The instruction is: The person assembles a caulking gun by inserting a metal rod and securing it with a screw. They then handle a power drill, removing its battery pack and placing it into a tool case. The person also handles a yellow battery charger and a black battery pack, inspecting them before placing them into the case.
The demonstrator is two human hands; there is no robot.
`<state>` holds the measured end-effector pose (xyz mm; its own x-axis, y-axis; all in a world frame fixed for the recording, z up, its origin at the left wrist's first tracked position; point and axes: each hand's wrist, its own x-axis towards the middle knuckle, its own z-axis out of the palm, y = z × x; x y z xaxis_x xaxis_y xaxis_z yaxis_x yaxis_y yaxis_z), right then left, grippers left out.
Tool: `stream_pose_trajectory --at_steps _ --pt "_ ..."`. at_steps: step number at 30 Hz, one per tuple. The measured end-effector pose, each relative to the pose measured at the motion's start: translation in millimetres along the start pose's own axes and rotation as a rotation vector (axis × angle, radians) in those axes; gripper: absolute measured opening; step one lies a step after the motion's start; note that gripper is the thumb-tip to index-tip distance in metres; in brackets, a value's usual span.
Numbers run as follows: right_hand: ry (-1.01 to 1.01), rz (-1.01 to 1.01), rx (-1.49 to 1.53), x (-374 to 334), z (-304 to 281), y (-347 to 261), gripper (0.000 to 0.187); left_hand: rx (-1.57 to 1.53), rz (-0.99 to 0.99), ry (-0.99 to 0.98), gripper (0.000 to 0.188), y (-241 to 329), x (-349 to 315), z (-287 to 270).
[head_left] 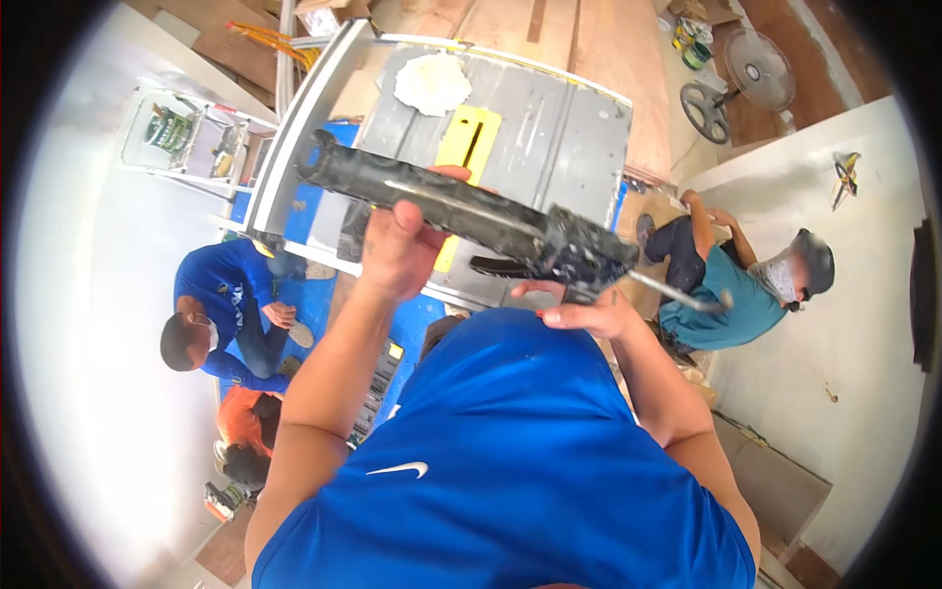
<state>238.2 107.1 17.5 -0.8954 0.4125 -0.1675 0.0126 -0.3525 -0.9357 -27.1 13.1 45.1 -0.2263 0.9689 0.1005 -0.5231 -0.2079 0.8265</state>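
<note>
I hold a dirty black caulking gun (pixel 461 211) level in front of my chest, its barrel running from upper left to lower right. My left hand (pixel 397 245) is wrapped around the middle of the barrel. My right hand (pixel 584 312) grips the handle end, where a thin metal push rod (pixel 677 293) sticks out to the right. The blue shirt on my chest (pixel 510 461) fills the lower middle of the view.
A grey table saw (pixel 549 137) with a yellow insert stands far below, a white lump (pixel 432 83) on its top. A person in blue (pixel 221 314) and one in orange (pixel 245 422) crouch at left. A person in teal (pixel 741 290) sits at right. Fans (pixel 756 69) stand behind.
</note>
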Motion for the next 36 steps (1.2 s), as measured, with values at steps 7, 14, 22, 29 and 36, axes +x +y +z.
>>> stream_pose_trajectory --at_steps 7,14,22,29,36 --pt "-0.038 -0.151 -0.455 -5 13 -13 0.048 -0.035 -0.068 -0.091 0.104 -5 5 -4" --pt "-0.058 -0.245 -0.2 -3 7 11 0.041 -0.055 -0.005 -0.136 0.093 -7 14 -5" --pt "-0.001 -0.283 -0.251 1 13 -11 0.046 0.0 -0.109 -0.076 0.108 -6 13 -10" --pt "0.054 -0.508 -0.55 6 13 -12 0.058 -0.066 -0.101 -0.193 0.108 -4 21 -17" --pt "0.047 -0.662 -0.654 16 18 -34 0.049 -0.243 -0.11 -0.337 0.106 -11 25 -31"
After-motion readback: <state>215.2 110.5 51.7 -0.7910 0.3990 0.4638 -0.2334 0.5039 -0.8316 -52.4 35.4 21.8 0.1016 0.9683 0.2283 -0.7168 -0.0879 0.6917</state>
